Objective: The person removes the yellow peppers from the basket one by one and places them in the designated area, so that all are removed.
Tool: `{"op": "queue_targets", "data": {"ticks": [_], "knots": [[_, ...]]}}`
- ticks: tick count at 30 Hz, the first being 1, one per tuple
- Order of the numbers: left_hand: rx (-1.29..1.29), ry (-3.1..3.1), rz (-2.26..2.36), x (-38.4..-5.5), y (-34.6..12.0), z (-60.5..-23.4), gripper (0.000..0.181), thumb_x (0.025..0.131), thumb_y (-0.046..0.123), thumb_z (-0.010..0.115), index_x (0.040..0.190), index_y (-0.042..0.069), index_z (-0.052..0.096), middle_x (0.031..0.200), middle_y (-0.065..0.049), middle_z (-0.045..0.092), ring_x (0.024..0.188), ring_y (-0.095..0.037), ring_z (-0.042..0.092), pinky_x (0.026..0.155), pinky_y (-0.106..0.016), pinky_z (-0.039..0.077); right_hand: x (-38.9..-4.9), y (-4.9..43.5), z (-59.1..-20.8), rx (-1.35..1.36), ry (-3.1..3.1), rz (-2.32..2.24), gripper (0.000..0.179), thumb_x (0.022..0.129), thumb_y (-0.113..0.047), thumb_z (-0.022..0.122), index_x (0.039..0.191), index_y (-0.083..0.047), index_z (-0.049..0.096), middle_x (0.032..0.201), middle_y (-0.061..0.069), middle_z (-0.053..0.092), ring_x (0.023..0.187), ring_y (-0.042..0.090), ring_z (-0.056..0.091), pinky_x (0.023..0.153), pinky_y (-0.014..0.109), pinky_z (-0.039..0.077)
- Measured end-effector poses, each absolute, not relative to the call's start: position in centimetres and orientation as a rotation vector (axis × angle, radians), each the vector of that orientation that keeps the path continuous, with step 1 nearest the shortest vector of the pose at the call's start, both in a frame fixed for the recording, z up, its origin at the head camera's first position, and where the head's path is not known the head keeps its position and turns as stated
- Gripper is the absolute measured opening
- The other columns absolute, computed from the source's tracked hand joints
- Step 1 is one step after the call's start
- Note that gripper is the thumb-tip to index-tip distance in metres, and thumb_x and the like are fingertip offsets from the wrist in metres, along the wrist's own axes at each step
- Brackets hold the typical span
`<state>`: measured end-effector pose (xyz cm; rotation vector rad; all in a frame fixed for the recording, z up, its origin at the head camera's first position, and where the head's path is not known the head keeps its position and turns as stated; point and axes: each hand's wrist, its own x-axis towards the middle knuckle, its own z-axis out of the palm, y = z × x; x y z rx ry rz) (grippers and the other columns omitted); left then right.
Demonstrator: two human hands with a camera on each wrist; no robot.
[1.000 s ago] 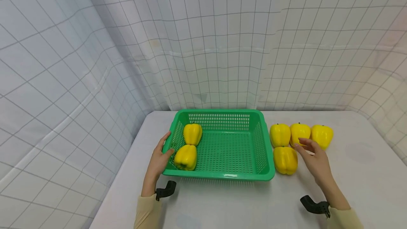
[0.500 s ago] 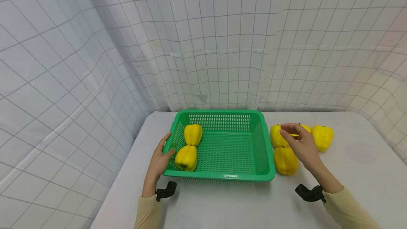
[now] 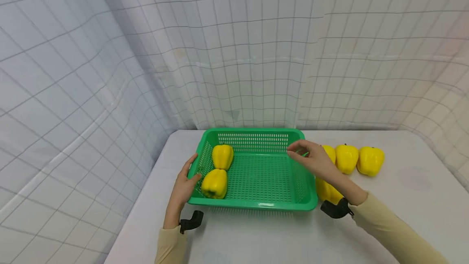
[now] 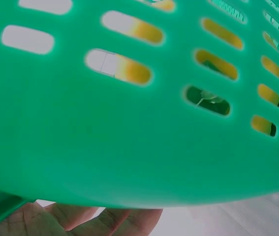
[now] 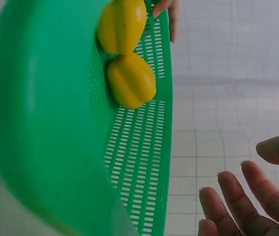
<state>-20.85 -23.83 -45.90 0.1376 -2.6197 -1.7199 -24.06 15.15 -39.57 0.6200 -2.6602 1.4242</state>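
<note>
My left hand holds the left rim of a green plastic basket, thumb over the rim and fingers along the outside. In the left wrist view the fingers show past the basket's edge. Inside the basket, along its left side, lie two yellow bell peppers, the rear one touching the front one. My right hand hovers over the basket's right rim with nothing in it. Its fingers are loosely bent and apart in the right wrist view.
Several more yellow bell peppers lie on the white table right of the basket. A middle one and the rightmost one show fully; the right arm partly hides the others. A grid-patterned white curtain stands behind.
My right hand has moved left, from over the loose peppers to above the basket's right side. The left hand and the basket have stayed in place.
</note>
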Motion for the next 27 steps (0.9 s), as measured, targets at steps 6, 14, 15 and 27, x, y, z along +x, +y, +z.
{"op": "queue_targets", "data": {"ticks": [6,14,15,27], "knots": [[0.129,-2.607,-1.702,-20.6,-23.6,-45.8,0.061,0.097,0.01,0.05,0.151,0.024,0.026,0.138,-0.025,0.041,0.104,-0.032,0.049,0.076,-0.038,0.041,-24.7,12.9,-39.1,0.826,-2.728,1.387,0.02,0.093,-0.025,0.062,0.105,-0.009,0.066,0.1,0.001,0.064,0.084,0.019,0.06,0.066,0.034,0.049],[0.113,-2.597,-1.697,-20.5,-23.6,-45.7,0.061,0.097,0.011,0.05,0.151,0.025,0.027,0.138,-0.024,0.04,0.105,-0.033,0.049,0.077,-0.039,0.041,-25.6,9.5,-39.2,1.042,-2.729,1.39,0.019,0.091,-0.024,0.064,0.103,-0.009,0.067,0.095,-0.001,0.064,0.082,0.02,0.06,0.067,0.032,0.048],[0.112,-2.598,-1.695,-20.4,-23.6,-45.7,0.061,0.097,0.011,0.05,0.151,0.025,0.027,0.139,-0.024,0.04,0.105,-0.033,0.049,0.078,-0.04,0.041,-25.8,9.1,-39.3,1.072,-2.734,1.395,0.02,0.091,-0.023,0.064,0.103,-0.008,0.067,0.094,-0.001,0.064,0.081,0.02,0.06,0.067,0.031,0.048],[0.105,-2.608,-1.69,-20.5,-23.7,-45.8,0.061,0.097,0.011,0.05,0.152,0.024,0.026,0.145,-0.023,0.033,0.112,-0.034,0.046,0.083,-0.046,0.039,-26.8,4.4,-40.2,1.295,-2.912,1.282,0.028,0.091,-0.028,0.063,0.112,-0.009,0.065,0.096,0.0,0.065,0.083,0.017,0.061,0.071,0.029,0.048]]}}
